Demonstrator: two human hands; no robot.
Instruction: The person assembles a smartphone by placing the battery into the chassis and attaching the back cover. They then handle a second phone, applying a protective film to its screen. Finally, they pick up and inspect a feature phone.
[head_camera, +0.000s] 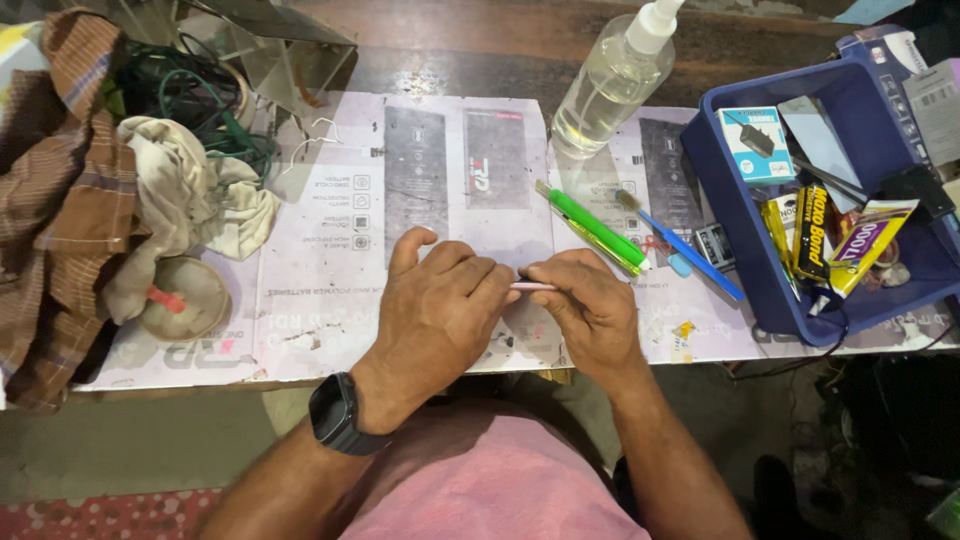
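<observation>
Wooden surface (450, 45) overlaid with matte printed cardboard sheets. Far left: crumpled brown checked cloth (50, 190). Centre: left hand (435, 310), black watch on its wrist, and right hand (590, 305), fingers of both pinched closed on a thin pale pink stick (532, 286) bridging them. Behind: green toothbrush (595, 228), clear plastic spray bottle (610, 80). Right: blue plastic bin (735, 215) holding glue tubes.

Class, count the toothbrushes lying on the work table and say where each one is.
2. A green toothbrush lies right of the right hand; a blue toothbrush lies beside it, next to the blue bin. More may be hidden inside.
</observation>
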